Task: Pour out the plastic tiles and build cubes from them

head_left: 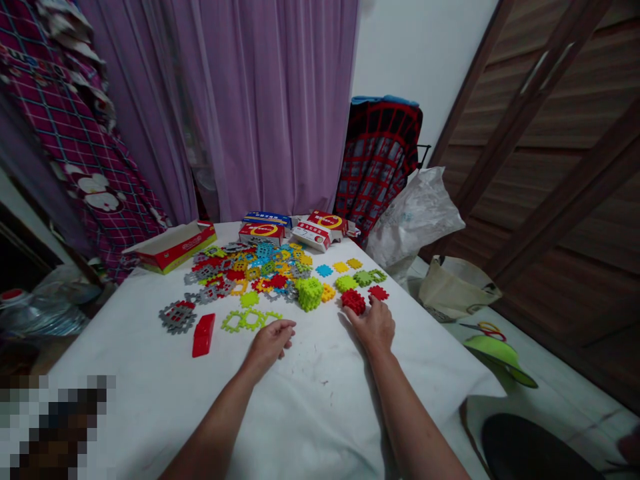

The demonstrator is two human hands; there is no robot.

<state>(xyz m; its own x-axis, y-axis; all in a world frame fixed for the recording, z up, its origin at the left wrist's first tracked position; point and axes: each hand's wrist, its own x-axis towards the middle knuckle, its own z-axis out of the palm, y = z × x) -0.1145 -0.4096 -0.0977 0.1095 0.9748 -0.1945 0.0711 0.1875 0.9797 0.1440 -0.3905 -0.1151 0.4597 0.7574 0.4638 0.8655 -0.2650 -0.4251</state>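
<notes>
A red cube of interlocking notched pieces [353,301] is on the white-covered table, between the thumb and fingers of my right hand [376,325]. Just beyond those fingers lies a flat red notched piece [379,293]. My left hand [273,341] hovers by the table with loosely bent fingers, slightly apart and nothing seen in them. Close to it lie light green open-frame pieces [253,319]. A lime green cube [309,294] stands between the two hands, touching or nearly touching a yellow piece [328,292]. Behind, several loose coloured pieces form a pile [267,267].
At the left are a red curved block [203,335], grey joined pieces [177,317] and an open box [175,248]. Small cartons [263,233] line the back edge. Flat green pieces [346,283] lie at right. Beyond the table's right edge stand a plastic bag [415,217] and a cloth bag [455,290].
</notes>
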